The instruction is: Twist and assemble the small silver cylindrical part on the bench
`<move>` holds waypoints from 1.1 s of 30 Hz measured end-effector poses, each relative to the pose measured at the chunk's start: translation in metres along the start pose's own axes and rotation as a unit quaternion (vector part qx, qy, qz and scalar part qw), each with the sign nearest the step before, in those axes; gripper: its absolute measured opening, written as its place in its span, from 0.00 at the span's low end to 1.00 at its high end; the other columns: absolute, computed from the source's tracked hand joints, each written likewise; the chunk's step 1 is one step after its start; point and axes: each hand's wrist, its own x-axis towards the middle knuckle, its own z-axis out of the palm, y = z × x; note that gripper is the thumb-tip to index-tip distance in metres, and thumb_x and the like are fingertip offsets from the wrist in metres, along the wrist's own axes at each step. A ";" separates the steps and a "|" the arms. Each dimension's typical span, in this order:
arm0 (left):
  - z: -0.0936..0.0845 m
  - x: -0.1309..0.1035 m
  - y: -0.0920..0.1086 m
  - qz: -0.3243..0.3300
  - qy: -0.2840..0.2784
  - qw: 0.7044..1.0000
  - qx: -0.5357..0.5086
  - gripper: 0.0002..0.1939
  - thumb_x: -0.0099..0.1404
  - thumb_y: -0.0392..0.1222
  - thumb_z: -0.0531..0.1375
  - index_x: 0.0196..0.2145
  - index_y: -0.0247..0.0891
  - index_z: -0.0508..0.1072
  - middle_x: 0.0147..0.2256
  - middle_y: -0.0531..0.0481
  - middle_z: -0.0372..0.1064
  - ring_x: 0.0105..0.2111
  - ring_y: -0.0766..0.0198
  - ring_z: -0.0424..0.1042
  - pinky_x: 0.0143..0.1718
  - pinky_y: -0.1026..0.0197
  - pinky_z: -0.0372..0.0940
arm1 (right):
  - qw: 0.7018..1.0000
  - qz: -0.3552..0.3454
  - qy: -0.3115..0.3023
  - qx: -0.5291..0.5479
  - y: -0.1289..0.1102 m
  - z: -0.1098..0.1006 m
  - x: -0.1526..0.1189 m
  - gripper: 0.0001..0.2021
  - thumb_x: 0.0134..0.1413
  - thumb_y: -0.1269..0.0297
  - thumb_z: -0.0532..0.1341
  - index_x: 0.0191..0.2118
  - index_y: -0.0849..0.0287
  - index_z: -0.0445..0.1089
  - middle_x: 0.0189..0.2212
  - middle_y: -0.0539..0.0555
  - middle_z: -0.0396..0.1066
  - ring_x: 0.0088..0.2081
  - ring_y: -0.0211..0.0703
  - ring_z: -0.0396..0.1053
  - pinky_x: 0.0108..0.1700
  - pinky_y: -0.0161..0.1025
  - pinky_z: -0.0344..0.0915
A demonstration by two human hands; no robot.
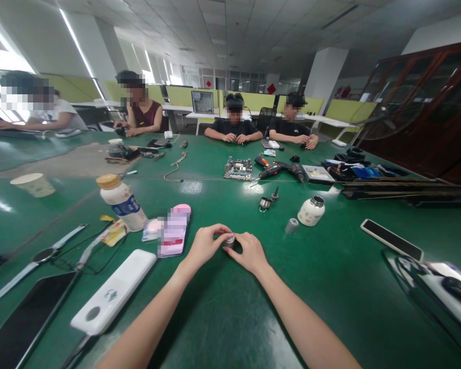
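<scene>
Step in hand, as judged: two-handed fingertip handling of one small metallic cylinder point(229, 242). Position: between the hands, at the bench point(223, 328) centre; contact with the surface cannot be told. Left hand point(206, 245) and right hand point(251, 251): grip narrow, both holding the cylinder. The next move likely calls for steady, opposed fingertip pressure. Count beyond: one open white bottle point(310, 214), one loose grey canister point(292, 226), two metal fittings point(265, 205).

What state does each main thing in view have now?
Left hand: touching the metal cylinder
Right hand: touching the same cylinder
Metal cylinder: between both hands
Plastic bottle: capped, upright
White flask: uncapped, upright
Paper cup: upright
Watch: strap unfastened
White device: cable attached
Phone at right: screen dark
</scene>
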 end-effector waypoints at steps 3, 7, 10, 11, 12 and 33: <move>-0.004 0.000 0.001 0.004 -0.012 1.000 0.011 0.08 0.62 0.46 0.60 0.33 0.42 0.78 0.31 0.52 0.79 0.34 0.60 0.78 0.38 0.63 0.69 | 1.000 0.007 -0.009 0.009 -0.001 -0.001 0.000 0.16 0.57 0.53 0.63 0.48 0.56 0.71 0.39 0.55 0.77 0.40 0.48 0.70 0.42 0.42 0.62; -0.005 0.000 0.001 0.012 -0.035 0.998 0.055 0.09 0.63 0.47 0.60 0.34 0.42 0.79 0.33 0.51 0.80 0.35 0.58 0.77 0.39 0.61 0.67 | 1.000 0.012 -0.016 0.021 -0.001 -0.002 0.000 0.16 0.57 0.54 0.63 0.48 0.55 0.72 0.40 0.55 0.76 0.40 0.49 0.70 0.43 0.43 0.62; -0.004 0.000 0.002 0.021 -0.043 0.995 0.091 0.09 0.63 0.45 0.60 0.35 0.42 0.80 0.35 0.50 0.79 0.37 0.57 0.76 0.40 0.59 0.66 | 0.999 0.015 -0.013 0.031 0.000 -0.001 0.001 0.15 0.57 0.54 0.63 0.46 0.55 0.72 0.39 0.55 0.76 0.40 0.49 0.70 0.42 0.43 0.62; -0.004 0.000 0.002 0.028 -0.041 0.993 0.104 0.09 0.63 0.45 0.60 0.35 0.42 0.80 0.35 0.49 0.79 0.37 0.57 0.75 0.41 0.58 0.65 | 0.999 0.018 -0.012 0.034 0.000 -0.001 0.001 0.14 0.57 0.54 0.63 0.46 0.55 0.72 0.38 0.55 0.76 0.39 0.49 0.70 0.42 0.43 0.62; -0.004 0.000 0.002 0.038 -0.037 0.992 0.116 0.08 0.63 0.45 0.61 0.35 0.42 0.80 0.35 0.49 0.79 0.38 0.57 0.74 0.43 0.57 0.65 | 0.999 0.022 -0.011 0.038 0.000 -0.001 0.001 0.14 0.56 0.54 0.63 0.45 0.55 0.72 0.37 0.55 0.76 0.39 0.48 0.70 0.42 0.43 0.62; -0.031 0.006 -0.023 0.047 -0.061 0.983 0.168 0.10 0.61 0.51 0.62 0.34 0.47 0.82 0.34 0.48 0.75 0.39 0.56 0.68 0.44 0.56 0.61 | 0.995 0.063 0.012 0.080 0.003 -0.002 0.004 0.10 0.45 0.62 0.65 0.34 0.55 0.66 0.32 0.51 0.70 0.38 0.45 0.67 0.42 0.40 0.62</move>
